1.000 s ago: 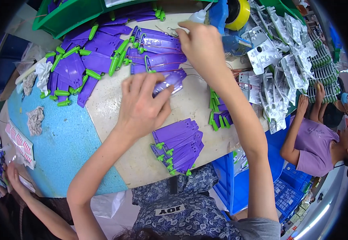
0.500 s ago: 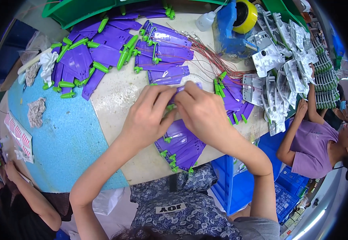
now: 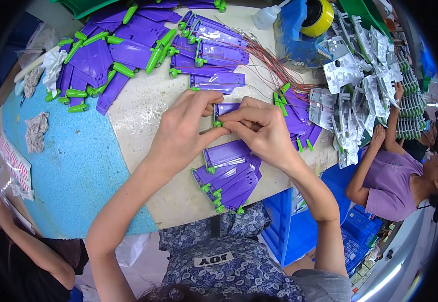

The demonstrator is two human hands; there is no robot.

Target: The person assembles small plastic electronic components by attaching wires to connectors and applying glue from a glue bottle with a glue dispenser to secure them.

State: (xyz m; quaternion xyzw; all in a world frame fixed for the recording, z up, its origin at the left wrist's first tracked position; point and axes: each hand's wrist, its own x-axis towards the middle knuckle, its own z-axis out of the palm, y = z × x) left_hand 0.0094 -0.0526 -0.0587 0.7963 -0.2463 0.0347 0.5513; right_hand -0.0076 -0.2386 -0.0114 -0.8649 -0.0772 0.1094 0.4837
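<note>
With fingertips, your left hand (image 3: 181, 132) and right hand (image 3: 260, 130) pinched a purple panel (image 3: 226, 107), beyond the near pile (image 3: 235, 173).

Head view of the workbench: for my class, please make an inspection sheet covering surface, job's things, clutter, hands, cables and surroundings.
Surface: pale worktop, scuffed; speckled blue section at left.
Job's things: flat purple plastic piece with green end in hand; fanned stack of similar purple-and-green pieces nearer the person.
Clutter: crumpled greyish cloth on the blue section; round yellow tape roll at the back.
Hands: right hand pinches the piece; left hand is at its edge, grip partly hidden.
Cables: thin red wires, loosely bundled, left of heaped silver-grey plastic parts.
Surroundings: person in purple shirt at right; another person's bare forearm at left.
</note>
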